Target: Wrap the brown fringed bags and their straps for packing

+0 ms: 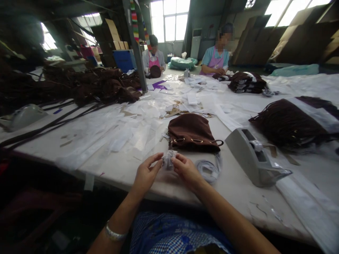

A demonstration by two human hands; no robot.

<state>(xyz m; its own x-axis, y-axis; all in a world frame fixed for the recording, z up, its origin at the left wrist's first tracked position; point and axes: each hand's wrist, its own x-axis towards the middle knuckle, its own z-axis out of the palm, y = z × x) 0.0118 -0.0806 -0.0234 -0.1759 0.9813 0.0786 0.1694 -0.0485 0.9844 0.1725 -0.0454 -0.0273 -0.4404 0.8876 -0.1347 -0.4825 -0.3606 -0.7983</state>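
Observation:
Between my fingertips, near the front edge of the table, is a small piece of crumpled translucent wrapping. My left hand pinches its left side, and my right hand pinches its right side. What lies inside the wrapping cannot be made out. Just beyond my hands a dark brown drawstring bag lies flat, its row of metal eyelets facing me. A coil of pale grey wrapped strap rests to the right of my right hand, with one end running up to the bag.
A grey tape dispenser stands at the right. Bundled brown fringed pieces lie beyond it. Plastic sheets cover the left middle, and brown bags are heaped at the far left. Two people work across the table.

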